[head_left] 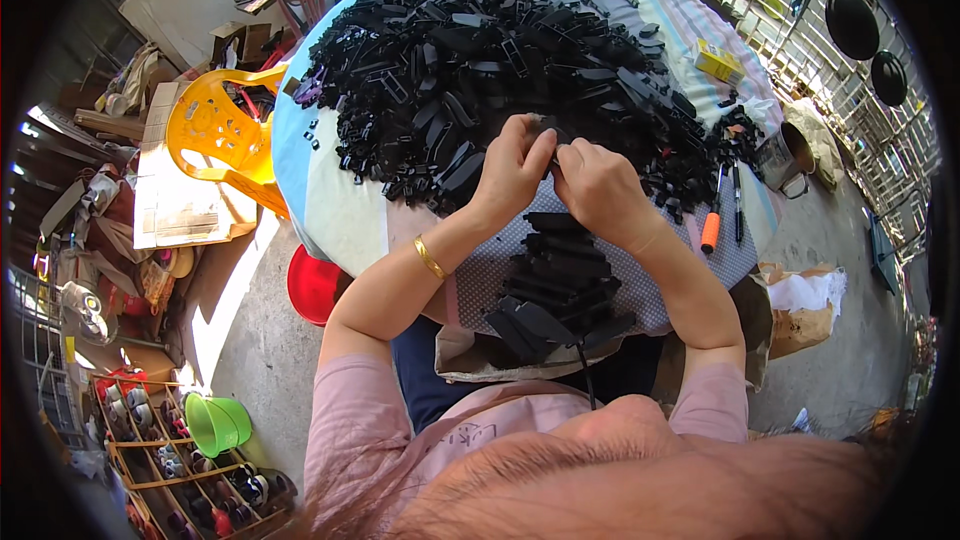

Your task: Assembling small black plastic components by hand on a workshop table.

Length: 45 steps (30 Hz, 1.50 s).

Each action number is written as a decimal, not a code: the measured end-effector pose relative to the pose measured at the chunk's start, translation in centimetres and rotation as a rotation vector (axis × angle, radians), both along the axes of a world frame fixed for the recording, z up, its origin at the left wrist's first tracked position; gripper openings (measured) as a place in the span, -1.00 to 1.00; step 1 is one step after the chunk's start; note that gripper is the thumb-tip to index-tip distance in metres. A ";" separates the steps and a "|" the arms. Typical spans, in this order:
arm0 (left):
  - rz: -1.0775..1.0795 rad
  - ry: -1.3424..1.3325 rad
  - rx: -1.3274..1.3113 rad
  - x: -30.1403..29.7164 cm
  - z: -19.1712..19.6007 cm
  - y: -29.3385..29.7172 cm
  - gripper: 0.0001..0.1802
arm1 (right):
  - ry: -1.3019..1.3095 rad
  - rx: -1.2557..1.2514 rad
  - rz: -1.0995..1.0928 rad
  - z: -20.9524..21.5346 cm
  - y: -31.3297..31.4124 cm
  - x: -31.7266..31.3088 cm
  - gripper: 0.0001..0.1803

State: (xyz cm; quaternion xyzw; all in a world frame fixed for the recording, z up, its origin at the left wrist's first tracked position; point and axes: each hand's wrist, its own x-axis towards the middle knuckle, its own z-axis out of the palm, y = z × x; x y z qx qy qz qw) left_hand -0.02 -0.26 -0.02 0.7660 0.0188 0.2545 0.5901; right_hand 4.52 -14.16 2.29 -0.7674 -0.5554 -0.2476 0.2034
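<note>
My left hand (512,168) and my right hand (603,190) meet over the near part of the table. Both are closed, fingertips pinching a small black plastic part (549,127) between them. Its exact shape is mostly covered by my fingers. Just beyond them spreads a big heap of black plastic parts (480,50), some long and curved, others small clips. Below my hands, a row of long black plastic pieces (562,265) lies stacked at the table's near edge. A gold bracelet (430,258) circles my left wrist.
The round table is covered with a patterned cloth (470,290). An orange-handled screwdriver (711,230), a black pen (738,205), a metal mug (785,158) and a yellow box (718,62) sit at the right. On the floor leftward are a yellow chair (215,130) and a red basin (312,285).
</note>
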 end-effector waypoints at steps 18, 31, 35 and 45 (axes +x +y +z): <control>-0.320 0.260 -0.638 0.5 0.3 1.3 -0.65 | 0.674 -0.504 -0.194 1.9 -5.6 6.9 -0.72; -0.480 0.385 -0.638 0.1 -0.2 0.8 -0.64 | 0.767 0.340 0.007 0.8 -2.0 4.1 -0.85; -0.527 0.366 -0.560 0.0 -0.2 0.3 -0.61 | 0.635 0.353 0.009 -0.3 -1.3 3.5 -0.83; -0.513 0.336 -0.566 -0.3 0.0 0.2 -0.61 | 0.788 0.460 0.039 -0.2 -1.0 2.8 -0.86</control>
